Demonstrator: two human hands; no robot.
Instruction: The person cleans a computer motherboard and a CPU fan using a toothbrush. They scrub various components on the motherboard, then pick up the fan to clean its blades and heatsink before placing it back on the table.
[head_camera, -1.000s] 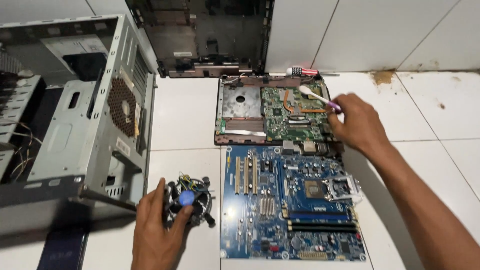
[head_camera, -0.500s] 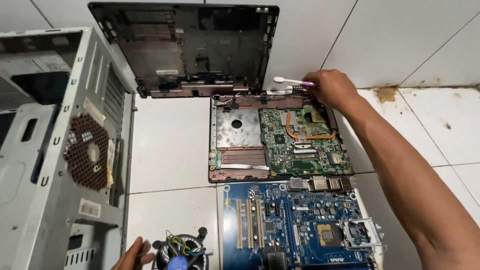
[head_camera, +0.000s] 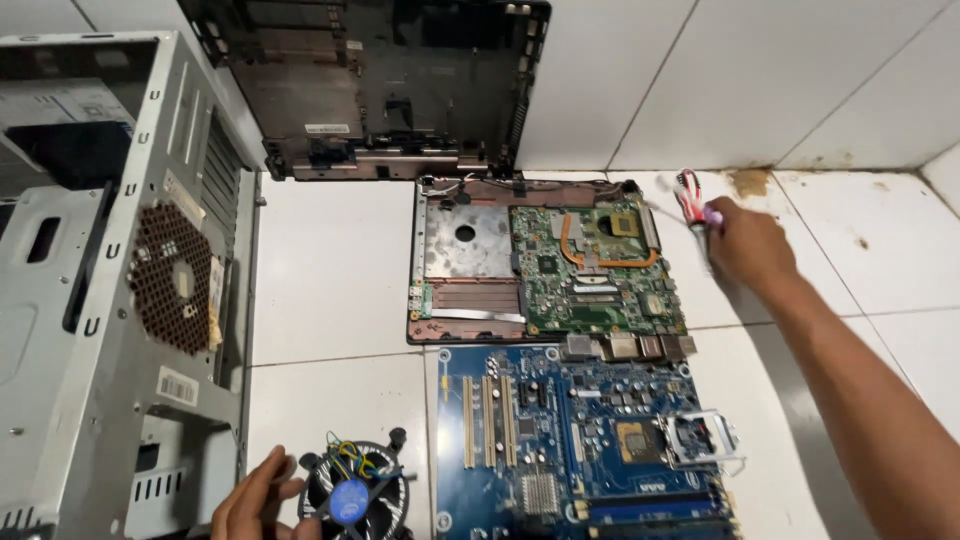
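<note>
Beside the laptop board (head_camera: 545, 260), outstretched right hand (head_camera: 748, 245) grips a toothbrush (head_camera: 692, 198).

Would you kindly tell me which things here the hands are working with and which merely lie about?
In hand:
- right hand grips a brush, beside the green laptop board
- left hand touches the cooler fan

Lying about:
- blue motherboard
- grey computer case
- black laptop shell

A white tiled floor (head_camera: 330, 270) carries 5 things: a grey metal computer case (head_camera: 100, 300) at left, a black plastic laptop shell (head_camera: 380, 80) against the wall, and a round black cooler fan (head_camera: 355, 490). An open laptop base with a green circuit board (head_camera: 550, 260) lies just above a blue desktop motherboard (head_camera: 580, 440).
</note>
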